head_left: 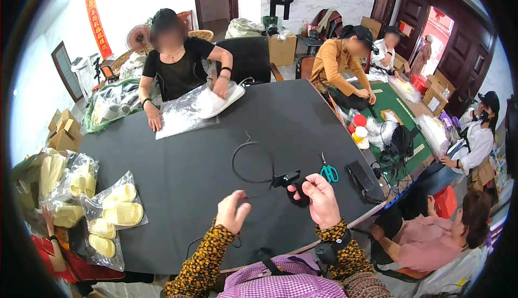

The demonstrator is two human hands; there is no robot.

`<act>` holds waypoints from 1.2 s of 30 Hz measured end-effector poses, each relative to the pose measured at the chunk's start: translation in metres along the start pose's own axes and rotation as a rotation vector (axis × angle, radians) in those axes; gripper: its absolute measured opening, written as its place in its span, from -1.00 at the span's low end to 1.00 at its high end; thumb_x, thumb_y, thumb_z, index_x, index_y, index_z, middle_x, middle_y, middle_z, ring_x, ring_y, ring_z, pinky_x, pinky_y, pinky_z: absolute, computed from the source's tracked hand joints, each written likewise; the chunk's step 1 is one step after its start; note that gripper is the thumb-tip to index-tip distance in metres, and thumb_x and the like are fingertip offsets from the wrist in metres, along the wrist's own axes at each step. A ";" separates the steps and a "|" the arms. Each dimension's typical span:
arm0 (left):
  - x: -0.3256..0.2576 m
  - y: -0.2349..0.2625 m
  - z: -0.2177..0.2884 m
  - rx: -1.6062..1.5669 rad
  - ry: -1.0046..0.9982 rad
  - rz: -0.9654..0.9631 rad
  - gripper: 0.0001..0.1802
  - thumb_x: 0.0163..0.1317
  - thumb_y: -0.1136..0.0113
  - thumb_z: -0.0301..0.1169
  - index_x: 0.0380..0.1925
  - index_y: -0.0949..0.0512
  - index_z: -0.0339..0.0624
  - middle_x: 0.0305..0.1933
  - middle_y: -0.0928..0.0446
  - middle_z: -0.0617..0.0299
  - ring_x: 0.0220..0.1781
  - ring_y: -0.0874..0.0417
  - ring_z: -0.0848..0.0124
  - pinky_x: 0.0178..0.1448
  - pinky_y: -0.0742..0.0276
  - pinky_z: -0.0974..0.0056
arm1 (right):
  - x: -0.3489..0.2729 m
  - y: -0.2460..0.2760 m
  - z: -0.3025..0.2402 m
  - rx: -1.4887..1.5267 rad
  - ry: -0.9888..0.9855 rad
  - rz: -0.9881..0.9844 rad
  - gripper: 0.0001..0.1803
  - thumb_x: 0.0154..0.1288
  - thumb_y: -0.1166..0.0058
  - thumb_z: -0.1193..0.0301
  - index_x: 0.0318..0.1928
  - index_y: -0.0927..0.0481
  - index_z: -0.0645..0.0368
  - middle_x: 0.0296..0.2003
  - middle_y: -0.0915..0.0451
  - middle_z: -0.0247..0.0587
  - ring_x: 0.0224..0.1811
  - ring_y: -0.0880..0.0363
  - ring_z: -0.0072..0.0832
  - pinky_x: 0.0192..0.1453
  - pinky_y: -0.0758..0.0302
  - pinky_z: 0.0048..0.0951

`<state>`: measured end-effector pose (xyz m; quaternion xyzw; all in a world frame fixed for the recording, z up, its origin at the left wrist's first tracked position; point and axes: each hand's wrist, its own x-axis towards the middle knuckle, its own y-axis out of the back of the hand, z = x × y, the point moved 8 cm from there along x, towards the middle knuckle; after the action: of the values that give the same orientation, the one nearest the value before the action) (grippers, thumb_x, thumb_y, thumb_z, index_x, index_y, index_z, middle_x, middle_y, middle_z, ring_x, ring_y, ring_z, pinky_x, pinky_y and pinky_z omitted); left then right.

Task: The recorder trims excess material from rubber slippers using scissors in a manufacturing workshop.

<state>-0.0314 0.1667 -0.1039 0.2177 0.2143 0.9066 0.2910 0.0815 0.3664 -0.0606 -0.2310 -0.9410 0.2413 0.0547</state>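
Note:
Over the near part of the dark table (178,190), my right hand (322,200) is closed around a black rounded piece (298,196). That piece adjoins a small black bracket (285,178) and a thick black cord bent into a loop (234,155). My left hand (232,211) is to the left, its thumb apart from its fingers. A thin dark cable (259,194) runs close to its fingertips; no grip on it shows. Teal-handled scissors (329,173) lie beyond my right hand, beside a black case-like object (362,180).
Bagged yellow slippers (123,213) lie at the table's left. Across from me, a person handles a clear plastic bag (186,112) with a white shoe-like item. Several people sit around a green-topped table (386,98) at right, holding bottles, plastic and tangled black cables.

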 end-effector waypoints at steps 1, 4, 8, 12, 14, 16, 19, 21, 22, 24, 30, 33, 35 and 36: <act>-0.002 -0.007 0.012 0.147 -0.123 0.009 -0.59 0.14 -0.19 -0.24 -0.06 -0.46 -0.22 -0.19 -0.53 0.09 -0.13 -0.55 0.10 -0.02 -0.44 0.11 | 0.003 0.002 0.005 0.045 -0.023 0.008 -0.95 0.35 0.05 0.50 -0.25 -0.42 0.23 -0.28 -0.63 -0.07 -0.35 -0.57 -0.53 -0.15 -0.50 -0.52; -0.009 -0.032 0.024 0.164 -0.146 -0.134 -0.63 0.12 -0.25 -0.21 -0.11 -0.50 -0.13 -0.30 -0.50 0.14 -0.23 -0.55 0.17 -0.13 -0.46 0.14 | 0.010 0.012 0.015 0.048 -0.015 0.066 -0.95 0.34 0.07 0.52 -0.25 -0.41 0.25 -0.25 -0.63 -0.03 -0.30 -0.61 -0.46 -0.10 -0.53 -0.47; -0.019 -0.035 0.047 -0.171 -0.184 -0.274 -0.85 0.11 -0.29 -0.35 -0.39 -0.58 -0.17 -0.39 -0.51 0.20 -0.41 -0.57 0.32 -0.32 -0.50 0.31 | 0.027 0.039 0.032 0.022 0.037 0.185 -0.94 0.34 0.11 0.54 -0.25 -0.42 0.28 -0.24 -0.61 -0.02 -0.25 -0.62 -0.39 -0.04 -0.55 -0.40; -0.016 0.026 0.075 -0.326 -0.217 -0.237 -0.88 0.08 -0.27 -0.51 -0.48 -0.52 -0.33 -0.48 -0.53 0.14 -0.42 -0.58 0.36 -0.34 -0.49 0.34 | 0.035 0.082 0.053 0.047 0.008 0.308 -0.92 0.34 0.10 0.52 -0.26 -0.43 0.29 -0.25 -0.61 -0.01 -0.24 -0.62 -0.37 -0.03 -0.56 -0.37; -0.015 0.073 0.060 -0.221 -0.034 -0.069 -0.91 0.11 -0.17 -0.53 -0.49 -0.52 -0.36 -0.54 -0.51 0.18 -0.52 -0.51 0.48 -0.40 -0.44 0.39 | 0.033 0.100 0.058 0.050 0.007 0.341 -0.92 0.34 0.10 0.52 -0.26 -0.43 0.29 -0.25 -0.61 0.00 -0.24 -0.62 -0.36 -0.03 -0.56 -0.36; -0.031 0.123 0.012 -0.375 0.204 0.219 -0.79 0.25 -0.07 -0.43 -0.39 -0.56 -0.42 -0.57 -0.50 0.28 -0.57 -0.41 0.59 -0.51 -0.30 0.46 | 0.032 0.108 0.059 0.061 -0.001 0.352 -0.92 0.34 0.10 0.52 -0.27 -0.42 0.29 -0.26 -0.61 0.00 -0.25 -0.62 -0.35 -0.04 -0.56 -0.36; -0.052 0.189 -0.043 -0.029 0.306 0.368 -0.80 0.32 -0.03 -0.42 -0.22 -0.57 -0.32 -0.66 -0.47 0.36 -0.64 -0.31 0.70 -0.56 -0.22 0.52 | 0.030 0.110 0.065 0.114 -0.064 0.311 -0.93 0.32 0.10 0.52 -0.28 -0.42 0.26 -0.26 -0.61 0.02 -0.24 -0.62 -0.33 -0.03 -0.55 -0.35; -0.071 0.220 -0.063 0.152 0.422 0.396 -0.81 0.28 -0.08 -0.40 -0.22 -0.59 -0.27 -0.62 -0.55 0.26 -0.62 -0.43 0.59 -0.51 -0.33 0.44 | 0.030 0.097 0.071 0.162 -0.144 0.178 -0.95 0.31 0.10 0.52 -0.28 -0.42 0.25 -0.25 -0.61 0.04 -0.22 -0.61 -0.31 0.00 -0.53 -0.33; -0.078 0.231 -0.071 0.404 0.360 0.340 -0.81 0.25 -0.10 -0.37 -0.24 -0.60 -0.24 -0.60 -0.57 0.20 -0.58 -0.50 0.49 -0.45 -0.40 0.37 | 0.029 0.091 0.072 0.157 -0.153 0.132 -0.96 0.32 0.10 0.53 -0.28 -0.42 0.23 -0.24 -0.61 0.04 -0.21 -0.61 -0.31 0.02 -0.50 -0.32; -0.095 0.241 -0.099 0.676 0.509 0.208 -0.75 0.15 -0.15 -0.28 -0.30 -0.63 -0.21 -0.50 -0.60 0.04 -0.37 -0.66 0.19 -0.20 -0.54 0.21 | 0.026 0.075 0.074 0.111 -0.156 0.058 -0.96 0.33 0.11 0.53 -0.28 -0.42 0.23 -0.23 -0.61 0.03 -0.20 -0.61 -0.32 0.02 -0.50 -0.33; -0.166 0.197 -0.225 0.886 0.854 -0.317 -0.70 0.12 -0.11 -0.19 -0.24 -0.65 -0.06 -0.21 -0.65 0.18 -0.13 -0.64 0.16 -0.03 -0.55 0.11 | 0.019 0.037 0.106 0.031 -0.168 -0.196 -0.98 0.35 0.10 0.54 -0.26 -0.41 0.18 -0.13 -0.61 -0.08 -0.09 -0.58 -0.38 0.10 -0.44 -0.38; -0.195 0.155 -0.250 0.924 1.060 -0.403 -0.72 0.13 -0.09 -0.19 -0.22 -0.62 -0.01 -0.11 -0.59 0.03 -0.01 -0.58 0.05 0.04 -0.51 0.05 | 0.013 0.013 0.117 0.006 -0.161 -0.248 -0.99 0.35 0.08 0.54 -0.26 -0.41 0.18 -0.12 -0.59 -0.11 -0.05 -0.56 -0.42 0.12 -0.43 -0.40; -0.175 0.136 -0.214 0.960 0.847 -0.277 -0.73 0.13 -0.11 -0.22 -0.21 -0.60 -0.06 -0.13 -0.57 0.03 -0.02 -0.55 0.03 0.05 -0.48 0.04 | 0.012 0.015 0.128 -0.060 -0.185 -0.240 -0.98 0.35 0.06 0.54 -0.27 -0.40 0.18 -0.12 -0.58 -0.15 -0.05 -0.54 -0.46 0.12 -0.43 -0.41; -0.161 0.127 -0.181 0.986 0.643 -0.143 -0.73 0.13 -0.12 -0.25 -0.21 -0.57 -0.10 -0.15 -0.56 0.02 -0.02 -0.53 0.01 0.05 -0.46 0.03 | 0.012 0.013 0.131 -0.065 -0.186 -0.249 -0.99 0.35 0.06 0.54 -0.26 -0.40 0.18 -0.13 -0.58 -0.16 -0.07 -0.54 -0.47 0.12 -0.43 -0.42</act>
<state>-0.0624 -0.0742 -0.2295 0.0268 0.7018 0.6987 0.1363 0.0484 0.3255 -0.1813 -0.0909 -0.9706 0.2225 -0.0106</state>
